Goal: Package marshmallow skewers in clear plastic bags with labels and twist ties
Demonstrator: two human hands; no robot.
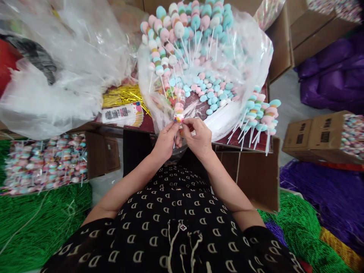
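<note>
Lollipop point(179, 104) in clear wrap sits between both hands at the table's near edge, candy end pointing away, stick toward the body. Left hand point(166, 140) clamped round the stick just under the wrap, probably to steady it. Right hand point(199, 138) pinched at the wrap's neck, fingertips nearly meeting the left's; likely gathering the plastic there. Whether a tie is in the grip: too small to tell.

Box point(102, 155) low at left, full of wrapped lollipops, presumably within easy drop. Bunch point(261, 113) of lollipops on the table's right corner, sticks toward the person, handy for grabbing. White sticks point(227, 119) fanned at the edge; cards point(122, 115) left, gold ties point(122, 96) just behind. Loose candies point(214, 96) beyond the sticks, on the table point(147, 125). Farthest, heap point(196, 22) of lollipops on plastic, sticks mostly nearward, apparently for easy picking.
</note>
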